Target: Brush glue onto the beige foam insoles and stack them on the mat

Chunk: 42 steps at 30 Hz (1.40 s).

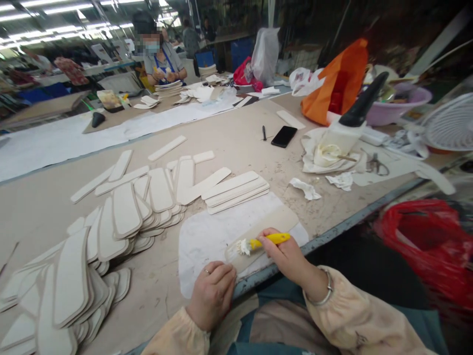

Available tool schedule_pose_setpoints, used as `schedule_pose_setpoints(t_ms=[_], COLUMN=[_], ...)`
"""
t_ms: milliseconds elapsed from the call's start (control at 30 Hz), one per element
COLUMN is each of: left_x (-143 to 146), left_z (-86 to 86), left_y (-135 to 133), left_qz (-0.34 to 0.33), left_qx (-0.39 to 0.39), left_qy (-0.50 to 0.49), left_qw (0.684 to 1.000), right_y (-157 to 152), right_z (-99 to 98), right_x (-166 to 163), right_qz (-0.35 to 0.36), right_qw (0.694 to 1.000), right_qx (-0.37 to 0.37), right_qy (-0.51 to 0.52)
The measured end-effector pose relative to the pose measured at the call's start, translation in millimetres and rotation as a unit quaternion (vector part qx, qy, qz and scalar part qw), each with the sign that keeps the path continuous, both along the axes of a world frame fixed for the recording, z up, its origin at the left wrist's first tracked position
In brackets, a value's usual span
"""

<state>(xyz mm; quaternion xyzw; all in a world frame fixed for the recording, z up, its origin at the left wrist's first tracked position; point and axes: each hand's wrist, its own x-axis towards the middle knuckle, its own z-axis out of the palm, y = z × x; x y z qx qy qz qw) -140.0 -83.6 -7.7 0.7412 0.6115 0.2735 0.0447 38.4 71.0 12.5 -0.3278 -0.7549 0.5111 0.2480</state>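
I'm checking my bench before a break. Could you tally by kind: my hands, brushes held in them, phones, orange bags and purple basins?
Left hand and right hand: 2
Yellow brush: 1
Phone: 1
Orange bag: 1
Purple basin: 1
Total: 6

The person wears long, pale peach fabric sleeves (356,311), loose and gathered at the cuffs, with a small, blurred dark motif on the right one. A silver-coloured metal bangle (329,287) circles the right wrist; a thin metal ring (207,271) sits on the left hand (214,292). Dark teal cloth (283,289) with a greyish-brown panel (288,320) covers the lap.
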Motion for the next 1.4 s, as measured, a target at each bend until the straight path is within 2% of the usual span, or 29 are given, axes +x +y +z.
schedule_pose_setpoints(t_ms=[200, 367, 467, 567, 667, 733, 800, 900, 967, 1067, 1200, 1300, 1400], left_x=[-1, -3, -3, -2, -1, 0, 1, 1, 1, -1, -2, -2, -1], left_z=[0.4, 0.3, 0.3, -0.1, -0.4, -0.1, 0.6, 1.8, 1.9, 0.6, -1.3, -0.9, 0.3], left_y=[1, 1, 0, -1, 0, 0, 1, 2, 2, 2, 0, 1, 2], left_qz=[-0.007, -0.017, -0.015, -0.015, -0.012, -0.007, -0.007, -0.008, -0.006, -0.007, -0.011, -0.014, -0.018], left_qx=[0.009, 0.024, 0.029, 0.028, 0.026, 0.025, 0.023, 0.016, 0.013, 0.012, 0.008, 0.012, 0.027], left_qy=[0.008, 0.021, 0.025, 0.026, 0.026, 0.024, 0.022, 0.021, 0.021, 0.026, 0.023, 0.016, 0.017], left_qw=[1.0, 0.999, 0.999, 0.999, 0.999, 0.999, 0.999, 1.0, 1.0, 1.0, 1.0, 1.0, 0.999], right_y=[45, 75, 78, 64, 37, 17, -1, -17, -16, 0, 35, 56, 64], right_z=[-5.8, -9.3, -8.1, -4.6, -0.8, 0.5, 1.1, 1.8, 2.6, 3.5, 2.1, -0.3, -2.5], right_x=[39, 67, 74, 72, 60, 45, 29, 9, 5, 13, 41, 61, 73], right_qz=[-0.135, -0.204, -0.229, -0.233, -0.19, -0.118, -0.037, 0.046, 0.059, 0.025, -0.073, -0.135, -0.168], right_qw=[0.986, 0.962, 0.947, 0.942, 0.971, 0.992, 0.999, 0.998, 0.998, 0.999, 0.993, 0.977, 0.957], right_qx=[0.08, 0.145, 0.197, 0.225, 0.141, 0.051, -0.013, -0.031, -0.009, 0.034, 0.08, 0.132, 0.202], right_qy=[-0.06, -0.109, -0.112, -0.093, -0.034, 0.012, 0.036, 0.023, 0.006, -0.013, -0.051, -0.094, -0.122])
